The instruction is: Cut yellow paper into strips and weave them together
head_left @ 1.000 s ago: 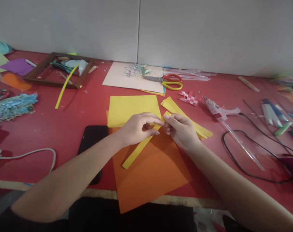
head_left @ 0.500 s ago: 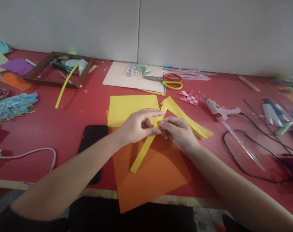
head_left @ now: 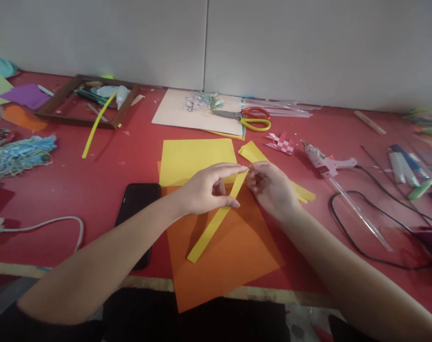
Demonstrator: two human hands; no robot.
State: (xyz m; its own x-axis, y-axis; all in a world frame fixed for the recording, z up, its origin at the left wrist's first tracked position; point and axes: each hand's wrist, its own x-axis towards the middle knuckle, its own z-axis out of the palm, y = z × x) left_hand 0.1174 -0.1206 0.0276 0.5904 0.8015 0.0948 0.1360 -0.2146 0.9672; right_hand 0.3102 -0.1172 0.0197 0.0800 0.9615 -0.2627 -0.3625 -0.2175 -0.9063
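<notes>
A long yellow paper strip (head_left: 211, 232) slants over an orange sheet (head_left: 223, 263), its upper end between my hands. My left hand (head_left: 216, 187) is curved around the strip with thumb and forefinger apart, the forefinger reaching the strip's top end. My right hand (head_left: 271, 187) has its fingers curled, with thumb and forefinger pinched at that top end. Behind my hands lies a yellow sheet (head_left: 196, 159), partly over the orange one. More yellow strips (head_left: 253, 152) lie fanned out, partly hidden behind my right hand.
A black phone (head_left: 139, 199) lies by my left forearm. Scissors (head_left: 253, 118) rest on pale sheets (head_left: 169, 111) at the back. To the right are a pink woven piece (head_left: 282, 143) and a glue gun (head_left: 326, 164) with its cord. A wooden frame (head_left: 77, 121) stands back left.
My right hand has moved up and slightly right, away from my left thumb. My left thumb and forefinger have spread wider, and the strip's lower end has shifted down and left.
</notes>
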